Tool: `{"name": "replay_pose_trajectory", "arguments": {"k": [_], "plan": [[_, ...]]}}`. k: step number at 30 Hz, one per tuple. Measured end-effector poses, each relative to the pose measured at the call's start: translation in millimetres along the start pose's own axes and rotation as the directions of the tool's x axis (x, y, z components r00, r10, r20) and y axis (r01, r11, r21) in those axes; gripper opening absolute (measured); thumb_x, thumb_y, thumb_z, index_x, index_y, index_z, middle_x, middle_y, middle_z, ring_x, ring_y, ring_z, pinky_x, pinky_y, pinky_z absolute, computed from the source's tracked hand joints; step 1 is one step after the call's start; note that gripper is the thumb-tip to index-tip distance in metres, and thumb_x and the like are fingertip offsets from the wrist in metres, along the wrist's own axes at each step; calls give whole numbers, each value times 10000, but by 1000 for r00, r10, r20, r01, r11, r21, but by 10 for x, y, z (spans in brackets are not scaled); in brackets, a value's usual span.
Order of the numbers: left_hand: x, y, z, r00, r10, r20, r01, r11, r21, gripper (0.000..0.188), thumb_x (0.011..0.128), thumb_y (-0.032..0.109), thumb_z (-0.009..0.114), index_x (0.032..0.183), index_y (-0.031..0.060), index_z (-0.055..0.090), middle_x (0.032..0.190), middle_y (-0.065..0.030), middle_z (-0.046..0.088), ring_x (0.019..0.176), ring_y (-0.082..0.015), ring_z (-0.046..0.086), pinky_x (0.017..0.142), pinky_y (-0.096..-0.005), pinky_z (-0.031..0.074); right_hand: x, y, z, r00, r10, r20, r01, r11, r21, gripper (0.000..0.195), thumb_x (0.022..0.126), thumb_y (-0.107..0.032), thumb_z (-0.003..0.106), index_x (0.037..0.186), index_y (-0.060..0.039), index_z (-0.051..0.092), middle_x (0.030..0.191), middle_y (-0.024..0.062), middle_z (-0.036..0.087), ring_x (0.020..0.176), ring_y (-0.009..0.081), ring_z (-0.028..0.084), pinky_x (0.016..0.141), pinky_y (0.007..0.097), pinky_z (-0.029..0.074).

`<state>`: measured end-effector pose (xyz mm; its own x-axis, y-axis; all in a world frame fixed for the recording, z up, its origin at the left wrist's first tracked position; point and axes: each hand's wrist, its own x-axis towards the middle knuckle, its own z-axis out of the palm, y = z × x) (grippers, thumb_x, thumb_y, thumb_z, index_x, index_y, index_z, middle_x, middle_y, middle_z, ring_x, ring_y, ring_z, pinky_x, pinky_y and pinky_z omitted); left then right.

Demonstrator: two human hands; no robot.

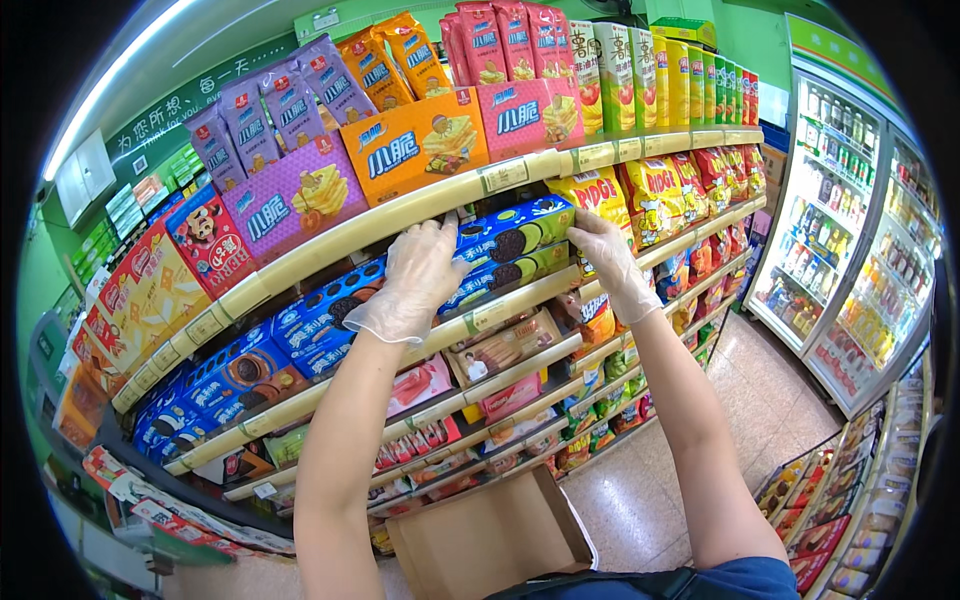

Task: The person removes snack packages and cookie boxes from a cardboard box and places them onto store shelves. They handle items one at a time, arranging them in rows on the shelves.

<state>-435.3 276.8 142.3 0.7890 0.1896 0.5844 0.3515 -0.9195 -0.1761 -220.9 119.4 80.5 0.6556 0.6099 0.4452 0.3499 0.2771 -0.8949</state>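
Note:
Both of my hands wear thin clear gloves and reach into a snack shelf. My right hand (604,251) touches the right end of the upper blue-and-green Oreo cookie box (517,229), its fingertips at the box's corner. At the left end of that box is my left hand (426,266), its fingers reaching under the shelf edge above; whether it grips the box I cannot tell. Another blue-and-green Oreo box (510,276) lies directly beneath. More blue Oreo boxes (315,315) stand in a row to the left of my left hand.
An open cardboard box (487,536) is below, close to my body. The shelf above, with a cream price rail (517,172), holds wafer packs. Bags of chips (656,195) stand right of my right hand. Glass-door drink coolers (836,202) are farther right.

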Motion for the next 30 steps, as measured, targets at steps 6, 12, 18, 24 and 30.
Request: {"name": "replay_pose_trajectory", "arguments": {"k": [6, 12, 18, 24, 30], "plan": [[-220, 310, -87, 929, 126, -349, -161, 984, -74, 712, 669, 169, 811, 1318, 40, 548, 1073, -150, 590, 1000, -332, 572, 866, -430, 473, -486, -305, 47, 971, -73, -226, 120, 973, 200, 431, 948, -112, 515, 1364, -2, 508, 1254, 104, 609, 1141, 168, 559, 1009, 308, 402], [-1282, 680, -162, 950, 60, -306, -146, 953, -265, 820, 597, 107, 840, 1358, 82, 534, 1094, -113, 574, 973, -314, 578, 834, -412, 478, -1429, -90, 153, 957, -15, -289, 138, 902, 410, 426, 1003, -255, 490, 1322, 26, 509, 1197, 104, 625, 1092, 185, 613, 1003, 346, 446], [-3015, 773, 745, 944, -179, 279, 298, 827, -477, 703, 690, 170, 813, 1331, 111, 532, 1140, -108, 551, 1033, -330, 582, 857, -436, 492, -2680, 1154, 403, 832, 555, 3, -543, 811, 220, 383, 964, -274, 581, 1275, -50, 578, 1072, 29, 656, 881, 107, 606, 781, 261, 472], [-4435, 1026, 1417, 726, -287, 625, 599, 711, -368, 577, 714, 131, 779, 1246, 79, 562, 1136, -141, 571, 1035, -353, 597, 859, -448, 498, -3724, 1954, 891, 452, 890, 67, -892, 449, 47, 339, 909, -199, 572, 1245, -160, 571, 1016, -21, 594, 929, 108, 510, 840, 342, 410], [-4895, 1205, 1669, 620, -378, 688, 673, 707, -218, 500, 692, 83, 764, 1158, 57, 583, 1084, -159, 589, 991, -351, 611, 849, -451, 502, -4047, 2374, 1147, 288, 954, 81, -958, 286, 31, 318, 871, -140, 562, 1186, -179, 581, 985, -22, 589, 882, 121, 501, 834, 341, 363]]}}
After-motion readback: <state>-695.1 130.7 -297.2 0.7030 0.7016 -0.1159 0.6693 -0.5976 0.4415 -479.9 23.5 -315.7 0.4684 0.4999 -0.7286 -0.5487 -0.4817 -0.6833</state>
